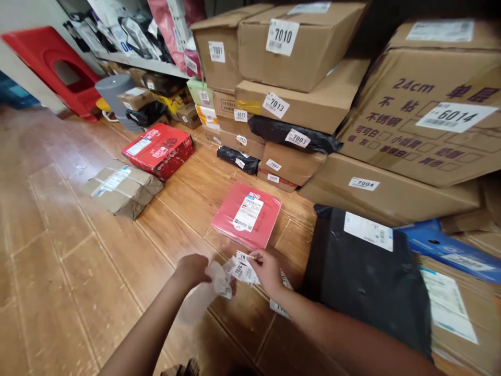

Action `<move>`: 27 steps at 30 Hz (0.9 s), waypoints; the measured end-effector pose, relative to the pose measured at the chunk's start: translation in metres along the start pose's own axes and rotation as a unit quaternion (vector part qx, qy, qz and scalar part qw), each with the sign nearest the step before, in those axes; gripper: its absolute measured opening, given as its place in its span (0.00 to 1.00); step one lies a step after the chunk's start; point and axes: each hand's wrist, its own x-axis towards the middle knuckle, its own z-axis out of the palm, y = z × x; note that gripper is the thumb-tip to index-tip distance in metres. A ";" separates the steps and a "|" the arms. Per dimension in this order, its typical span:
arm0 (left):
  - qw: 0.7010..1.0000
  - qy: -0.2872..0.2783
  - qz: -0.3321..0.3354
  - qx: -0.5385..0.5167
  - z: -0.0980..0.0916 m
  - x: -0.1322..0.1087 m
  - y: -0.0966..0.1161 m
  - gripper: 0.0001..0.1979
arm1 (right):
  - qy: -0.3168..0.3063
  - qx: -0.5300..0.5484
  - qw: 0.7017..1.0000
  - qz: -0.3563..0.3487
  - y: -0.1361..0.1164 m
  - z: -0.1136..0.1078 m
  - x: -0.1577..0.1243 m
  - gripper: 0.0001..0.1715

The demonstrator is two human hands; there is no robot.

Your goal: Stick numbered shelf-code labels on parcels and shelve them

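Pinched tight between thumb and forefinger of the right hand [267,270], just below frame centre: the top edge of a strip of small white number labels [241,269]. Clamped in the curled fingers of the left hand [192,270], at the strip's other end: a crumpled length of pale backing paper [216,282], hanging down and left over the forearm. Both hands close together, nearly touching, held above the wooden floor [78,271]. More white labels [278,308] just under the right wrist, partly hidden.

Directly above the hands in the frame, flat on the floor: a red flat parcel [246,215] with a white shipping label face up. Right of the right hand, just beside the forearm: a large black bag parcel [368,292] with a white label near its top edge. Further right, at the frame edge: a blue mailer [450,250] lying over a carton [487,313] with a printed sheet on it.

Left of centre: a brown paper-wrapped parcel [121,190], and just behind it a red box [158,149]. Across the upper right: stacked cardboard cartons [313,52] tagged 7010, 7013, 6014 and 7004, with a black bag [274,130] tagged 7003 squeezed in between. Upper left: a red plastic stool [47,57], a grey bin [113,91], and behind them a shelf [148,63] of bagged goods.
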 end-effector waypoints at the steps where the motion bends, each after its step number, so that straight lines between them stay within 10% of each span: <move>1: 0.999 0.038 -0.009 0.009 -0.007 0.004 0.003 0.21 | 0.049 -0.012 0.999 -0.016 0.004 0.012 -0.004 0.07; 6: 0.974 0.198 0.050 0.099 -0.032 0.038 0.042 0.37 | 0.264 -0.033 0.962 -0.056 0.010 0.055 -0.010 0.15; 13: 0.979 0.190 0.028 0.070 -0.022 0.062 0.075 0.33 | 0.388 -0.001 0.921 0.014 0.018 0.072 -0.006 0.20; 22: 0.974 0.202 0.070 0.071 -0.024 0.068 0.068 0.41 | 0.508 0.005 0.858 0.081 0.015 0.054 -0.021 0.24; 24: 0.973 0.205 0.081 0.075 -0.026 0.069 0.063 0.40 | 0.418 -0.007 0.906 0.070 0.017 0.044 -0.024 0.20; 27: 0.972 0.207 0.084 0.080 -0.030 0.067 0.058 0.37 | 0.100 0.012 0.995 -0.022 0.020 0.039 -0.021 0.13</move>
